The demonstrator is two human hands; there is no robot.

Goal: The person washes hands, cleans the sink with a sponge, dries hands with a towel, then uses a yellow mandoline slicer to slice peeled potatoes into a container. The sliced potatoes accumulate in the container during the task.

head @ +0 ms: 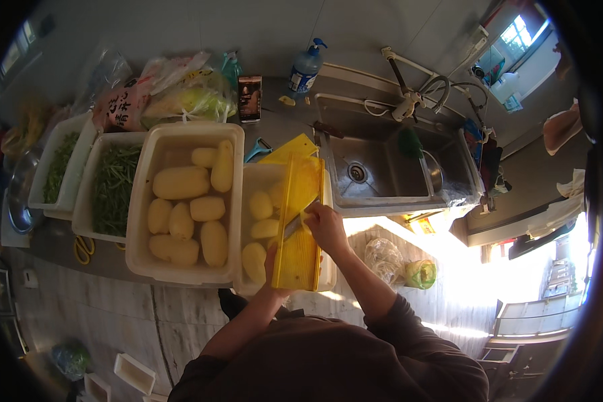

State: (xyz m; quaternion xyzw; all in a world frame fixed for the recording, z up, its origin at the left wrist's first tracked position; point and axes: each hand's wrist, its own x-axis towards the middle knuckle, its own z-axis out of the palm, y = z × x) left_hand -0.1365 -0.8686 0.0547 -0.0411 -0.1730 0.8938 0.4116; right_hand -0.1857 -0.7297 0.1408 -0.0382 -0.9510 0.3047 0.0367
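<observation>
A yellow plastic mandoline slicer lies over the right-hand plastic tub, its lower end towards me. My left hand grips that lower end, with fingers partly hidden beneath it. On the slicer, at its slanted metal blade, my right hand presses a peeled potato, mostly covered by the fingers. Peeled potatoes lie in the tub under the slicer. More whole peeled potatoes sit in the larger white tub to the left.
Tubs of green beans and chopped greens stand at the left. Yellow-handled scissors lie at the counter's front edge. Behind the slicer are a blue peeler, a phone and a pump bottle. A steel sink adjoins on the right.
</observation>
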